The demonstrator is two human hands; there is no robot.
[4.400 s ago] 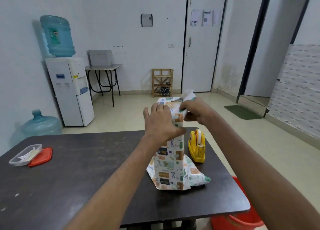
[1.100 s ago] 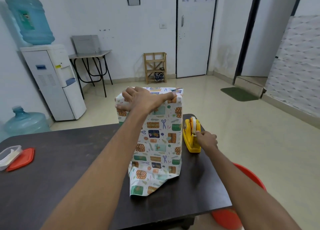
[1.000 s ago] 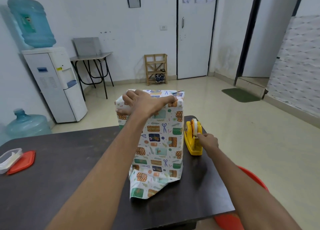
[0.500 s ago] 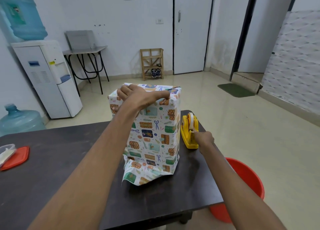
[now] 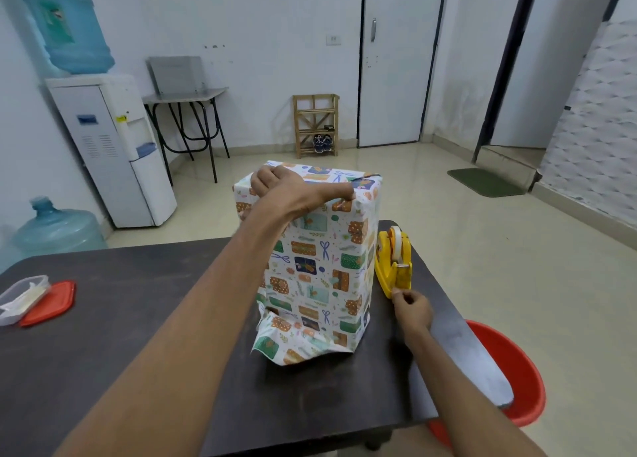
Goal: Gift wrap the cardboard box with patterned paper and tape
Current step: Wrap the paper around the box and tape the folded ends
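Cardboard box (image 5: 320, 267) in patterned paper (image 5: 296, 346), upright on the table (image 5: 138, 318), just beside the yellow tape dispenser (image 5: 394, 260). Probably light and stiff, but with thin paper, easy to tear; best to hold at the top edges. Left hand (image 5: 293, 191) curled over the top fold, pressing it down. Right hand (image 5: 412, 306) pinching probably tape near the dispenser, strip too thin to make out. Far side hidden.

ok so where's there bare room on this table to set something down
The widest bare stretch of the table lies between the red lid and the left forearm. A smaller strip runs along the near edge, in front of the loose paper flap. The right side is crowded: wrapped box, tape dispenser and right hand sit close together.
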